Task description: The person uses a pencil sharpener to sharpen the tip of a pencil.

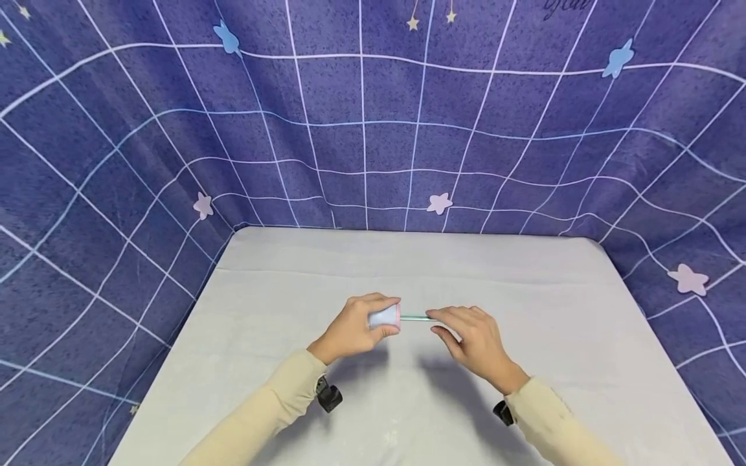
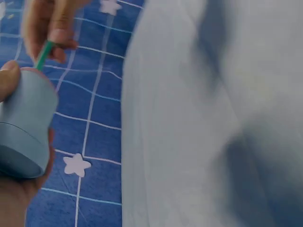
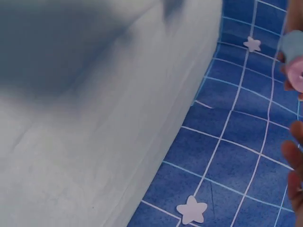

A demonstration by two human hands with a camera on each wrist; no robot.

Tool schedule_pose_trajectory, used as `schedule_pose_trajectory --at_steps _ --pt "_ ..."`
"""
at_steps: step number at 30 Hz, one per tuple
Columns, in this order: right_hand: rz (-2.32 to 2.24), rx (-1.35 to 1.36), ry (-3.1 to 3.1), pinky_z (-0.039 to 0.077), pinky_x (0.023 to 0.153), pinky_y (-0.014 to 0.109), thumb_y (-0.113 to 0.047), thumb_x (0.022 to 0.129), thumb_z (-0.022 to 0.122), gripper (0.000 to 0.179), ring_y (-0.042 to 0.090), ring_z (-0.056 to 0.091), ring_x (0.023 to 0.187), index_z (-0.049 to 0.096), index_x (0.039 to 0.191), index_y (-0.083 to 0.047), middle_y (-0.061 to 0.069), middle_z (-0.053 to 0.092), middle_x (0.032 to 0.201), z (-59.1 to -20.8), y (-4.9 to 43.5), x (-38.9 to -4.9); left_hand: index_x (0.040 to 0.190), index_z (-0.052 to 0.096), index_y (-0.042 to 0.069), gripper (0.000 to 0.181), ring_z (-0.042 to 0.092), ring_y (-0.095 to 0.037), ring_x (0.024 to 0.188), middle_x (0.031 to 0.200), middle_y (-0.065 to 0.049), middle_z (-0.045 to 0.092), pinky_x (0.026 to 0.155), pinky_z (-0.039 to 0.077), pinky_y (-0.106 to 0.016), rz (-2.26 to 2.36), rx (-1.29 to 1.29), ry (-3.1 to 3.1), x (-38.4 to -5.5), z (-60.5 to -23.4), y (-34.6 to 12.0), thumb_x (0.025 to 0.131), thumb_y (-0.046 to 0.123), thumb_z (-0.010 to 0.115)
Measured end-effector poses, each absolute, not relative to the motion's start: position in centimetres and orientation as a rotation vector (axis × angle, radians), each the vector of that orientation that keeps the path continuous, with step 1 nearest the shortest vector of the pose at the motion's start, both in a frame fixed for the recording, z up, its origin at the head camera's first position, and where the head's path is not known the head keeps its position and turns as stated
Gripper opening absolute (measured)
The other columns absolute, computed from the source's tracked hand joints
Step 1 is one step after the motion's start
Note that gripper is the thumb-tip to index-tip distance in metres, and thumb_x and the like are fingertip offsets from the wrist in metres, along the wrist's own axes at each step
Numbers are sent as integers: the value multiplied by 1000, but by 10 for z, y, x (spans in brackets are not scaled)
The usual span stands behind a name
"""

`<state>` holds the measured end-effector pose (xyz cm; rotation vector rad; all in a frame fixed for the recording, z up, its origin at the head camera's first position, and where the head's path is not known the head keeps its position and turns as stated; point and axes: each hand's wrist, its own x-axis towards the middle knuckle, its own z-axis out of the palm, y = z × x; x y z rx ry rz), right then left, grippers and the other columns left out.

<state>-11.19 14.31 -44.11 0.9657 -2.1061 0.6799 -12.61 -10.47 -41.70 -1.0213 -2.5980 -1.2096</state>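
My left hand grips a light blue pencil sharpener from its side, thumb and fingers curled round it. Its pink end faces right, and in the right wrist view the pink face shows a small dark hole. A thin green pencil stands in that end, its tip hidden inside. At the pencil's other end, my right hand pinches it with the fingertips. Both hands are above the white table. The left wrist view shows the sharpener and the pencil close up.
A white cloth covers the table. Behind it and at both sides hangs a blue-purple curtain with a grid of pale lines and stars. A small black device is strapped at each wrist.
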Motion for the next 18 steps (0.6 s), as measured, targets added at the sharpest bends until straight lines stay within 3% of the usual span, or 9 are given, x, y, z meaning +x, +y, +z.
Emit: schedule_pose_trajectory --at_steps 4,11,15,18 --pt "605 974 -1954 46 53 26 -28 97 55 25 13 66 67 75 101 -12 0 73 86 -443 141 -114 120 65 2 45 59 -12 78 106 -9 70 67 49 -21 -1378 -937 -2693 -127 -410 -104 79 18 77" --pt "467 962 -1822 44 50 26 -19 96 56 21 13 65 61 76 95 -11 -1 73 81 -444 135 -117 117 67 -1 38 60 -10 82 105 -15 70 75 50 -23 -1547 -906 -2754 -130 -407 -105 83 15 74" --pt "548 956 -1850 36 44 19 -19 97 55 24 9 55 50 76 89 -10 -2 71 75 -444 132 -115 118 66 0 41 59 -12 83 104 -12 70 74 50 -23 -1559 -945 -2726 -128 -408 -104 81 14 76" --pt "690 931 -1973 32 41 14 -17 92 60 17 4 48 47 76 86 -11 -4 70 72 -440 128 -113 119 65 0 46 61 -16 87 107 -10 68 74 51 -25 -1418 -999 -2616 -127 -413 -106 76 12 79"
